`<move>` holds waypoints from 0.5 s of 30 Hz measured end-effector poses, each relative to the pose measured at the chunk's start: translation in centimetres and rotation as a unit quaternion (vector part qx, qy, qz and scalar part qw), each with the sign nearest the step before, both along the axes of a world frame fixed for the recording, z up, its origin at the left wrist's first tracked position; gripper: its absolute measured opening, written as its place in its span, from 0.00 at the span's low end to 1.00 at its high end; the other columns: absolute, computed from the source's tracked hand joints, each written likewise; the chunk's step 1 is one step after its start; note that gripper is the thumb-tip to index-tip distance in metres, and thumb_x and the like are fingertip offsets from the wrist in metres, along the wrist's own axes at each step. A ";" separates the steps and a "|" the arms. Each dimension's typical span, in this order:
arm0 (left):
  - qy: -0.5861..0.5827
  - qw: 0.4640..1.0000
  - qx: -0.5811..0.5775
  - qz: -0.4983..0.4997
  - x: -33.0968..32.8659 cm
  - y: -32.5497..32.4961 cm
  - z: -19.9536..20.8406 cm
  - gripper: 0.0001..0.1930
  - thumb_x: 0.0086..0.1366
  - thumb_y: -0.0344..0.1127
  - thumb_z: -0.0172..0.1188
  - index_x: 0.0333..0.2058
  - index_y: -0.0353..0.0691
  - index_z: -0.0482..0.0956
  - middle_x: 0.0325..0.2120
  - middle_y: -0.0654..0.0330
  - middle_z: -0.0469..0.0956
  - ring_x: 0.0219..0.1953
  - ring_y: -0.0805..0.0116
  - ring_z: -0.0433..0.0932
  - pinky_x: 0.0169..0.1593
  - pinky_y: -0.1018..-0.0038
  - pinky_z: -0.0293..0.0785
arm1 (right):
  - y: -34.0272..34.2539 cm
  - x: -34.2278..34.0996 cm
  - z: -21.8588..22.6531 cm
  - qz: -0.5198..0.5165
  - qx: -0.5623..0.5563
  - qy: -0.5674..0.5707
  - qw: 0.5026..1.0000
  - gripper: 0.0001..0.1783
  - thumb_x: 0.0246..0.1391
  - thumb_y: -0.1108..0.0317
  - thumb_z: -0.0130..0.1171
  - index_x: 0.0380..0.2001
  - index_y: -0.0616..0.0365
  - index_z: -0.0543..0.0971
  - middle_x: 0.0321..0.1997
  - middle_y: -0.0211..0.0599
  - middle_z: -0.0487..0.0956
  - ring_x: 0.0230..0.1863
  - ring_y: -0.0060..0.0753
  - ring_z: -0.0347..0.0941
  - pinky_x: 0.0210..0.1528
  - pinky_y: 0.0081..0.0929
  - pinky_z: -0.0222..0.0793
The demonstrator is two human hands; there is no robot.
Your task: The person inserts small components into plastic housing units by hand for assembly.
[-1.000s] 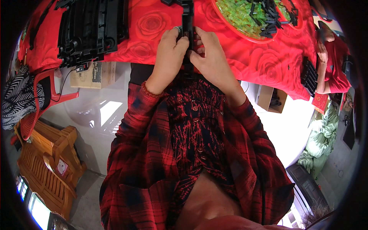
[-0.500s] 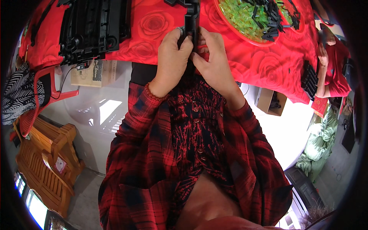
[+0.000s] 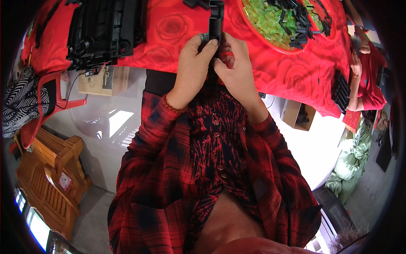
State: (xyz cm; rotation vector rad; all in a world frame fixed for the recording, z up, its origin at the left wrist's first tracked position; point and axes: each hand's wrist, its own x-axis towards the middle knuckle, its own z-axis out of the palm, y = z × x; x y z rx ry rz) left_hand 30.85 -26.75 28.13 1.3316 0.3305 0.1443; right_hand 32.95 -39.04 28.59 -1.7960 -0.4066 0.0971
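Note:
Between my two hands, over the near edge of the red cloth, stands a long black plastic part (image 3: pixel 215 23) with its far end pointing away from me. My left hand (image 3: pixel 194 70) is closed round its near left side, the thumb lying on top. My right hand (image 3: pixel 237 67) grips the same part from the right, fingers curled at its side. A small greyish piece (image 3: pixel 204 37) shows by my left fingertips; its kind is too small to tell. The near end of the black part is hidden by my fingers.
Several long black plastic parts (image 3: pixel 101 31) lie stacked at the left of the rose-patterned red tablecloth (image 3: pixel 292 72). A red tray (image 3: pixel 292 51) at the right holds green-yellow and black small pieces. Another person's hand (image 3: pixel 356 67) is at far right. A red chair (image 3: pixel 40 110) stands left.
The black part has shifted slightly away from me and to the right. My left thumb has moved on top of it, and both hands still hold it.

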 end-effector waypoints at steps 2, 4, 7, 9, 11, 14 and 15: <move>0.019 0.997 -0.069 0.005 -0.1 0.0 0.4 0.09 0.68 0.32 0.56 0.36 0.29 0.76 0.29 0.60 0.73 0.32 0.72 0.71 0.35 0.71 0.69 | -0.2 0.0 0.9 0.031 0.068 0.059 0.995 0.31 0.52 0.80 0.58 0.61 0.63 0.67 0.47 0.37 0.69 0.49 0.32 0.68 0.49 0.25 0.69; 0.001 0.997 -0.079 0.002 0.0 0.1 1.0 0.08 0.68 0.31 0.58 0.37 0.30 0.77 0.29 0.59 0.74 0.32 0.70 0.72 0.35 0.73 0.68 | -0.4 0.2 1.9 0.060 0.135 0.118 0.982 0.28 0.56 0.78 0.58 0.61 0.63 0.67 0.47 0.35 0.70 0.50 0.28 0.69 0.49 0.23 0.69; -0.050 0.993 0.111 0.002 0.0 0.2 0.5 0.06 0.65 0.29 0.60 0.36 0.32 0.77 0.28 0.57 0.73 0.32 0.66 0.72 0.35 0.71 0.68 | -0.5 0.6 2.3 0.039 0.199 0.172 0.964 0.22 0.64 0.70 0.55 0.59 0.63 0.68 0.46 0.31 0.72 0.47 0.21 0.69 0.48 0.19 0.68; -0.074 0.979 0.190 0.004 -0.4 -0.1 1.1 0.06 0.64 0.29 0.61 0.36 0.32 0.76 0.28 0.56 0.73 0.31 0.64 0.72 0.35 0.70 0.67 | -0.3 1.2 1.9 -0.020 0.168 0.082 0.982 0.20 0.67 0.62 0.54 0.56 0.63 0.69 0.45 0.30 0.73 0.43 0.20 0.68 0.46 0.19 0.66; -0.098 0.959 0.265 0.005 -0.5 -0.4 1.6 0.06 0.63 0.28 0.61 0.35 0.32 0.76 0.28 0.55 0.72 0.31 0.62 0.71 0.35 0.68 0.67 | -0.1 1.4 2.6 -0.039 0.159 0.071 0.984 0.17 0.68 0.62 0.52 0.51 0.64 0.71 0.40 0.30 0.72 0.40 0.20 0.67 0.42 0.21 0.65; -0.116 0.949 0.294 0.015 -0.5 -0.5 1.5 0.06 0.63 0.29 0.61 0.35 0.32 0.76 0.26 0.54 0.70 0.29 0.60 0.70 0.35 0.67 0.66 | -0.2 2.0 2.4 -0.054 0.066 0.027 0.996 0.15 0.68 0.62 0.52 0.46 0.65 0.73 0.37 0.33 0.71 0.38 0.24 0.67 0.40 0.26 0.64; -0.096 0.949 0.301 -0.007 -0.5 -0.4 1.3 0.06 0.64 0.30 0.61 0.35 0.33 0.77 0.27 0.56 0.72 0.30 0.64 0.71 0.35 0.69 0.67 | -0.1 2.0 2.3 -0.083 0.041 -0.006 0.996 0.14 0.69 0.62 0.51 0.45 0.64 0.73 0.34 0.28 0.70 0.36 0.20 0.64 0.38 0.22 0.63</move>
